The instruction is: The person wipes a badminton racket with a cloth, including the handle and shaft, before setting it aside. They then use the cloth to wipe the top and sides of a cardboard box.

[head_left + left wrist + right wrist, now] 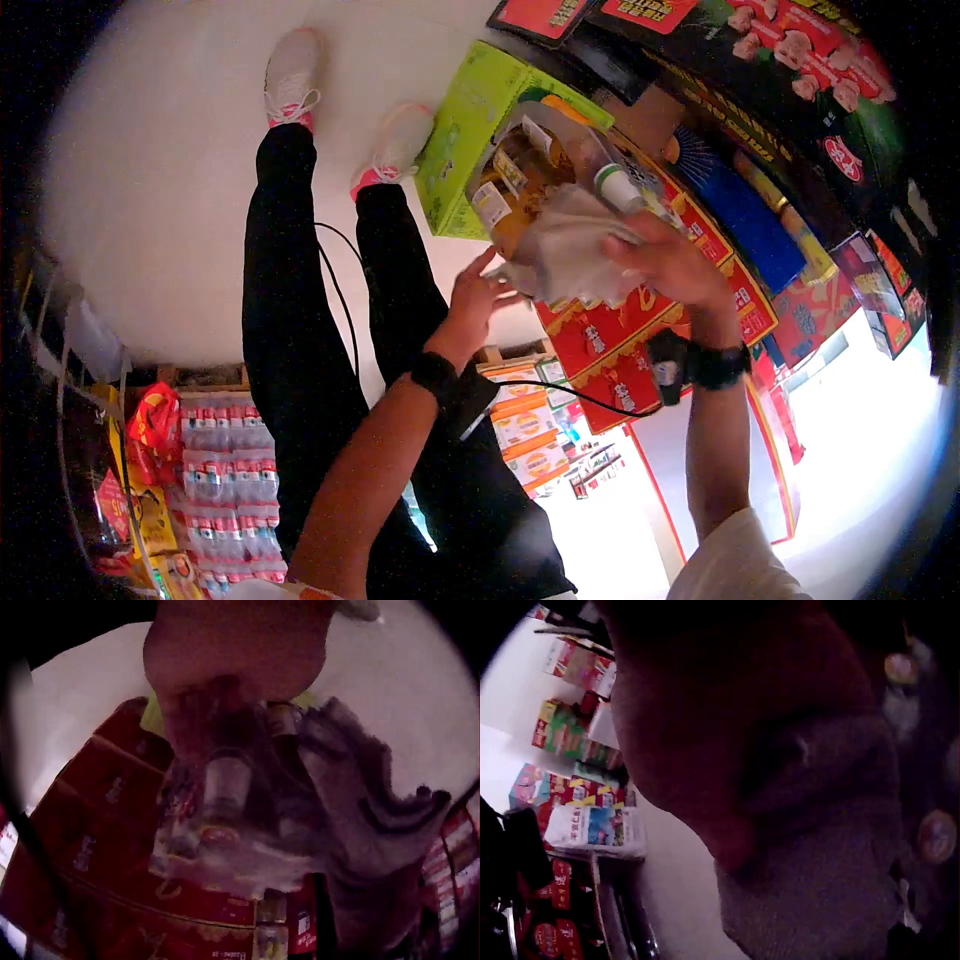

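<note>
In the head view, the grey cloth (575, 250) hangs bunched between my two hands. My right hand (672, 262) grips one side of it, fingers bent over the folds and the thumb side against the fabric. My left hand (475, 312) is at the opposite side, its fingers apart and loosely bent, with the tips right by the cloth's edge; whether they touch it I can't tell. Just beyond the cloth from my fingers are labelled bottles (505, 190) in clear plastic, and a white cap (618, 188) with a green ring lies just past my right fingers. The green box (462, 135) stands farther off, beyond my left fingertips. Red cartons (610, 350) spread below the cloth and my right hand.

In the left wrist view, my palm side fills the top, and my fingers are too dark and blurred to make out. The cloth drapes off to one side of them, in wavy folds, while the plastic-wrapped bottles show straight past them, against the red cartons.

In the right wrist view, my hand is a dark shape with a fingertip pressed against the cloth, which bulges out below and beside it. A white-and-blue packet (596, 831) sits well apart from those fingers.
</note>
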Motion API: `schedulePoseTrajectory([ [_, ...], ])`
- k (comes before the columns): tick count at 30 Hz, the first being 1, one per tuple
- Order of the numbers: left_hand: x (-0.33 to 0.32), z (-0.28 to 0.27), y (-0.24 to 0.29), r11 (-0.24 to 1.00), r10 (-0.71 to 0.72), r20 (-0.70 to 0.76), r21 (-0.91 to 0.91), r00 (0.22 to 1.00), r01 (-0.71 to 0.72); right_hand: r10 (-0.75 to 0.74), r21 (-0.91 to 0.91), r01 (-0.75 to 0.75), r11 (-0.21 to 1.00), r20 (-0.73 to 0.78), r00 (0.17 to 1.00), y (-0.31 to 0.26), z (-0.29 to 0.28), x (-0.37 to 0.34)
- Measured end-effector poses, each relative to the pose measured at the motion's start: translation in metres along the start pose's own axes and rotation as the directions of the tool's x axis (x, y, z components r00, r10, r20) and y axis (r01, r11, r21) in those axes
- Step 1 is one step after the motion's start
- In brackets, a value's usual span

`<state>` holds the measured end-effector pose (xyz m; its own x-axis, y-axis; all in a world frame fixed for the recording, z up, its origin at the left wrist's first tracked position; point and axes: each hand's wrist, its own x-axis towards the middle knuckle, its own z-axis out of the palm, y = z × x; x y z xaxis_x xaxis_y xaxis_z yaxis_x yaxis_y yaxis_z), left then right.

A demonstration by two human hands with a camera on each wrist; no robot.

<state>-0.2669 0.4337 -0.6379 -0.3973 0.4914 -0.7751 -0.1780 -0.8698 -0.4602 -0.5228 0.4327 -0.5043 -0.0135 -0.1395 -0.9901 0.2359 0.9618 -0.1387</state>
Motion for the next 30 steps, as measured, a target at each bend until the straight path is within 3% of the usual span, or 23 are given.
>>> schedulePoseTrajectory([
  [1, 0.004, 0.001, 0.005, 0.988, 0.025, -0.067, 0.151, 0.997, -0.015, -0.024, -0.042, 0.019, 0.999, -0.118, 0.993, 0.009, -0.005, -0.017],
  [2, 0.012, 0.000, 0.006, 0.810, 0.253, -0.105, 0.566, 0.962, -0.152, -0.150, -0.236, 0.108, 0.966, -0.170, 0.974, 0.031, -0.008, -0.033],
  [3, 0.022, -0.003, 0.006, 0.452, 0.467, -0.037, 0.869, 0.884, -0.202, -0.274, -0.431, 0.159, 0.888, -0.218, 0.937, 0.053, -0.011, -0.050],
  [4, 0.012, 0.020, 0.018, 0.393, 0.494, -0.071, 0.907, 0.867, -0.149, -0.380, -0.616, 0.206, 0.761, -0.165, 0.910, 0.074, -0.011, -0.066],
  [5, 0.001, 0.045, 0.031, 0.335, 0.520, -0.105, 0.938, 0.848, -0.090, -0.230, -0.562, 0.073, 0.824, -0.215, 0.949, 0.087, -0.005, -0.077],
  [7, 0.013, 0.042, 0.027, 0.113, 0.675, 0.175, 0.935, 0.717, -0.336, 0.083, -0.432, -0.204, 0.878, -0.282, 0.956, 0.112, 0.009, -0.091],
  [8, 0.018, 0.040, 0.027, -0.014, 0.717, 0.316, 0.898, 0.621, -0.441, -0.144, -0.590, -0.035, 0.806, -0.254, 0.957, 0.133, 0.015, -0.095],
  [9, 0.020, 0.041, 0.028, -0.006, 0.684, 0.339, 0.888, 0.645, -0.461, -0.357, -0.727, 0.115, 0.677, -0.188, 0.915, 0.159, 0.023, -0.097],
  [11, 0.023, 0.046, 0.030, 0.016, 0.614, 0.386, 0.866, 0.689, -0.499, -0.335, -0.614, 0.138, 0.777, -0.217, 0.917, 0.191, 0.046, -0.101],
  [12, 0.026, 0.047, 0.029, -0.006, 0.590, 0.412, 0.862, 0.695, -0.506, -0.085, -0.322, -0.005, 0.947, -0.267, 0.960, 0.192, 0.062, -0.099],
  [14, 0.032, 0.049, 0.027, -0.050, 0.539, 0.461, 0.853, 0.705, -0.520, 0.186, 0.086, -0.171, 0.981, -0.228, 0.956, 0.183, 0.083, -0.092],
  [16, 0.036, 0.058, 0.031, -0.169, 0.552, 0.465, 0.876, 0.692, -0.453, 0.223, 0.253, -0.166, 0.953, -0.216, 0.951, 0.144, 0.094, -0.084],
  [18, 0.049, 0.061, 0.032, -0.231, 0.568, 0.434, 0.899, 0.699, -0.371, 0.212, 0.215, -0.154, 0.964, -0.281, 0.936, 0.148, 0.110, -0.080],
  [20, 0.064, 0.065, 0.036, -0.235, 0.590, 0.367, 0.930, 0.719, -0.283, 0.323, 0.066, -0.318, 0.946, -0.284, 0.903, 0.144, 0.116, -0.076],
  [21, 0.068, 0.065, 0.037, -0.203, 0.588, 0.348, 0.937, 0.730, -0.283, 0.164, 0.268, -0.074, 0.961, -0.333, 0.928, 0.147, 0.123, -0.070],
  [24, 0.068, 0.067, 0.039, -0.151, 0.593, 0.316, 0.947, 0.741, -0.283, 0.368, 0.461, -0.266, 0.847, -0.148, 0.918, 0.125, 0.118, -0.070],
  [25, 0.065, 0.068, 0.039, -0.168, 0.607, 0.326, 0.944, 0.725, -0.283, 0.285, 0.527, -0.149, 0.837, -0.186, 0.940, 0.135, 0.126, -0.070],
  [29, 0.055, 0.070, 0.046, -0.274, 0.706, 0.391, 0.920, 0.591, -0.281, 0.160, 0.560, 0.023, 0.828, -0.275, 0.948, 0.156, 0.146, -0.062],
  [30, 0.053, 0.071, 0.050, -0.178, 0.703, 0.319, 0.944, 0.636, -0.277, 0.128, 0.532, 0.061, 0.845, -0.311, 0.942, 0.159, 0.151, -0.060],
])
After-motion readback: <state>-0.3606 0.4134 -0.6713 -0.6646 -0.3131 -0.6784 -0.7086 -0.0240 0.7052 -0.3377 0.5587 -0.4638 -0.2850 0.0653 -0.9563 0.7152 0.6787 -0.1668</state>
